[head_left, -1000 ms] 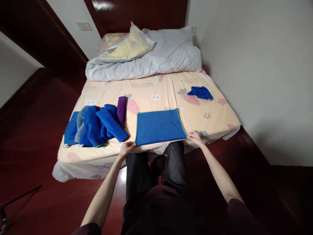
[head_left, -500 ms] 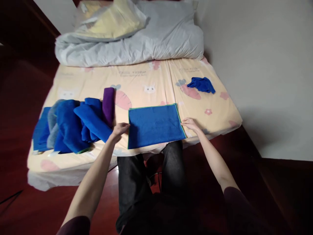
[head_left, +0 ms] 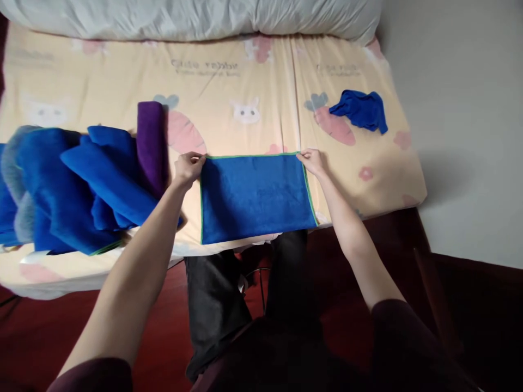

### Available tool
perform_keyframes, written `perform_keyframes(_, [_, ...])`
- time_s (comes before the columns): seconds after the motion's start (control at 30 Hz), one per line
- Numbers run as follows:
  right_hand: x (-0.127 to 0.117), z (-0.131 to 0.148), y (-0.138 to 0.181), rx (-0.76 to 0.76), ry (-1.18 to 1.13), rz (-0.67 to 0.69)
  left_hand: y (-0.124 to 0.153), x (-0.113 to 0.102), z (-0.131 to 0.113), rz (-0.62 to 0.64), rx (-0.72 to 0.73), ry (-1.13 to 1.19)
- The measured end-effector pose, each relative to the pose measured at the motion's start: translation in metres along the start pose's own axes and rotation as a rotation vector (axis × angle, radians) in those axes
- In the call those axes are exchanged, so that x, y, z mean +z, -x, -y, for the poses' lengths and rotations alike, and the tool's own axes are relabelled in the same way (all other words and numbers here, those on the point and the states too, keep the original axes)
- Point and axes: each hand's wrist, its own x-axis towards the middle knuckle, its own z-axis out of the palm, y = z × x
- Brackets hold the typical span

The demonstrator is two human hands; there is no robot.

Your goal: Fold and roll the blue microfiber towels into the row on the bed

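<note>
A blue towel (head_left: 255,198) with green edging lies as a flat rectangle at the front of the bed. My left hand (head_left: 189,167) pinches its far left corner between thumb and fingers. At the far right corner, my right hand (head_left: 311,161) is closed on the same towel in a similar pinch. To the left of my left hand lies a heap of blue towels (head_left: 61,185), partly hidden by my left forearm. A rolled purple towel (head_left: 151,144) rests against the heap's right side.
A crumpled blue cloth (head_left: 362,110) lies at the right on the printed bedsheet (head_left: 229,117). White bedding (head_left: 196,19) runs across the back of the bed. A grey wall (head_left: 461,136) stands on the right. Dark red floor (head_left: 163,337) shows below the bed's front edge.
Both hands have moved from the towel's side edges to its far corners, now pinching them. The view has tilted down and come closer.
</note>
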Motion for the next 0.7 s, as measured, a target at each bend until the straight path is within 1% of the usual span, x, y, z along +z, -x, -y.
perform_keyframes(0.13, [0.003,-0.015,-0.013,-0.078,0.096,-0.028,-0.004,0.006,0.0,-0.054,0.019,-0.056])
perform_keyframes(0.27, [0.002,-0.023,-0.017,-0.105,0.107,-0.051,-0.011,0.011,0.008,-0.094,0.043,-0.068])
perform_keyframes(0.4, [0.0,-0.021,-0.017,-0.069,0.127,-0.039,-0.017,0.014,0.01,-0.114,0.069,-0.101])
perform_keyframes(0.53, [-0.003,-0.019,-0.015,-0.029,0.168,-0.071,-0.021,0.016,0.001,-0.12,0.094,-0.139])
perform_keyframes(0.6, [-0.005,-0.018,-0.014,-0.035,0.198,-0.087,-0.021,0.017,-0.003,-0.104,0.104,-0.156])
perform_keyframes(0.7, [-0.006,-0.014,-0.014,-0.082,0.25,-0.082,-0.02,0.015,-0.004,-0.07,0.114,-0.197])
